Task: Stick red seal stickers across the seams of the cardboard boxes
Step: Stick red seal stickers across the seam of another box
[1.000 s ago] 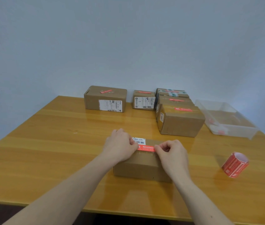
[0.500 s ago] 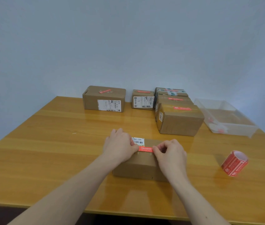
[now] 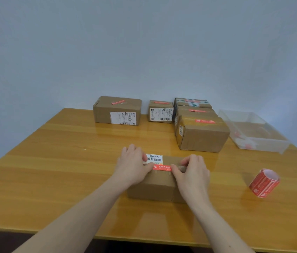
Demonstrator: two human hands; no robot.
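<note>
A small cardboard box [image 3: 155, 187] with a white barcode label lies on the table right in front of me. A red seal sticker [image 3: 162, 167] runs across its top. My left hand [image 3: 133, 166] rests flat on the box's left part, its thumb pressing the sticker's left end. My right hand [image 3: 192, 172] sits on the right part with fingers curled, thumb and forefinger pinching the sticker's right end, which they hide. A roll of red stickers [image 3: 263, 182] lies on the table to the right.
Several cardboard boxes with red stickers on top stand at the back: one at the left [image 3: 117, 110], a small one [image 3: 160, 111] and a cluster at the right [image 3: 202, 134]. A clear plastic bin [image 3: 264, 143] sits at the far right. The wooden table's [image 3: 52, 161] front edge is near me.
Both hands stay on the box. My right hand has crept slightly left along the sticker, and the view has shifted a little.
</note>
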